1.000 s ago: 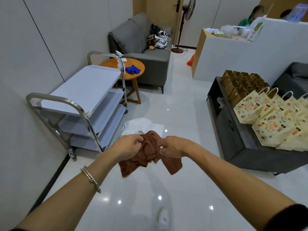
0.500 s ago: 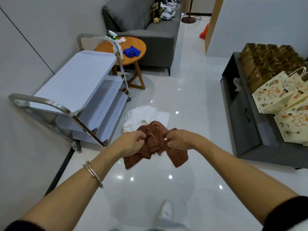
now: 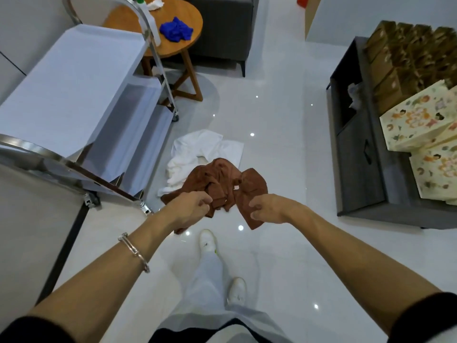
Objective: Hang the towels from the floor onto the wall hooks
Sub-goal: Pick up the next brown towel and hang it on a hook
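In the head view, the left hand [image 3: 189,209] and the right hand [image 3: 268,209] each grip, fingers curled, an end of the brown towel [image 3: 222,181], held up over the glossy tiled floor [image 3: 272,243]. Bunched in soft matte folds, its long axis runs left to right between them, a corner hanging below each hand. The white towel [image 3: 197,149] lies crumpled on the floor beside the steel cart [image 3: 74,78].

The single wide-angle head camera looks forward and steeply down past the wearer's own arms at the floor [image 3: 284,169], close to the steel trolley [image 3: 74,78] at frame left, with the brown towel [image 3: 217,179] just right of that trolley, mid-frame
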Motion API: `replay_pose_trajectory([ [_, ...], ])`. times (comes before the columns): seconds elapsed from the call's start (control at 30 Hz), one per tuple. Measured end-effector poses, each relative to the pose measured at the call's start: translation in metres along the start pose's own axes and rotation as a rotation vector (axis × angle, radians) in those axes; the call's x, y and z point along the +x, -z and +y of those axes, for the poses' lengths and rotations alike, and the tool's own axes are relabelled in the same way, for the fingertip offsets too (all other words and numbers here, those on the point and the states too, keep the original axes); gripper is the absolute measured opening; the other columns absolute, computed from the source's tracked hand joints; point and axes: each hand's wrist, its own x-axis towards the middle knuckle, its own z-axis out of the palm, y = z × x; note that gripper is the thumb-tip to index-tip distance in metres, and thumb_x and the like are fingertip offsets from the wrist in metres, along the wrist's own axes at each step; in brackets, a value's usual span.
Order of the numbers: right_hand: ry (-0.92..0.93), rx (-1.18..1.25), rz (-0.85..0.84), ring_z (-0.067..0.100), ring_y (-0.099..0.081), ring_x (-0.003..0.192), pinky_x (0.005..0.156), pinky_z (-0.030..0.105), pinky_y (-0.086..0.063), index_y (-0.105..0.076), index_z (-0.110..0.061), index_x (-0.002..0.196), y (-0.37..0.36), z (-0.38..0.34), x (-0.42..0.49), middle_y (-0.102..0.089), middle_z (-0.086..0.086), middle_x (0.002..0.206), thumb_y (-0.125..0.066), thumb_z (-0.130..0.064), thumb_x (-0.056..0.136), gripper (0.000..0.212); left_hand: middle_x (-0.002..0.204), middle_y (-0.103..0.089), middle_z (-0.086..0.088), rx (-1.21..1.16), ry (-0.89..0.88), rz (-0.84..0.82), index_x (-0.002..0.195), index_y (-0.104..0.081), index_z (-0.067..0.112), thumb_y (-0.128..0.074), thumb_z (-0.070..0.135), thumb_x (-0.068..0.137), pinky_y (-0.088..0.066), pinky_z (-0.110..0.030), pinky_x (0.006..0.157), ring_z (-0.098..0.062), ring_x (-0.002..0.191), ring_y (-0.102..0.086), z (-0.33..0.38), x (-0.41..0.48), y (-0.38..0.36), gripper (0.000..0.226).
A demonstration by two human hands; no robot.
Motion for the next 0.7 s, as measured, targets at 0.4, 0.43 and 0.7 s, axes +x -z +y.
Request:
replay_pose_trajectory([
  [0.4, -0.068, 0.133, 0.051, 0.022, -0.055, 0.104, 0.078, 0.026, -0.040, -0.053, -0.016, 0.128, 0.079, -0.013, 0.126, -0.056, 0.005, 0.124, -0.049, -0.021, 0.094, 0.034, 0.126, -0.060, 0.003, 0.007, 0.016, -0.069, 0.120, -0.059, 0.030, -0.043, 0.023, 0.095, -0.035, -0.018, 0.082, -0.016, 0.112, -0.056, -0.023, 0.151, 0.088, 0.030],
  [0.43, -0.080, 0.145, 0.046, 0.024, -0.054, 0.108, 0.081, 0.026, -0.040, -0.052, -0.016, 0.130, 0.082, -0.009, 0.132, -0.054, 0.005, 0.125, -0.048, -0.020, 0.095, 0.035, 0.127, -0.059, 0.005, 0.017, 0.013, -0.081, 0.121, -0.058, 0.029, -0.042, 0.022, 0.096, -0.033, -0.017, 0.081, -0.015, 0.112, -0.055, -0.021, 0.161, 0.089, 0.031],
  [0.7, -0.173, 0.254, 0.051, 0.028, -0.059, 0.102, 0.083, 0.030, -0.047, -0.054, -0.012, 0.127, 0.083, 0.051, 0.194, -0.058, 0.012, 0.120, -0.046, -0.019, 0.095, 0.034, 0.128, -0.059, 0.003, 0.019, 0.019, -0.168, 0.122, -0.058, 0.027, -0.042, 0.023, 0.097, -0.036, -0.016, 0.084, -0.015, 0.111, -0.056, -0.027, 0.225, 0.058, 0.030],
])
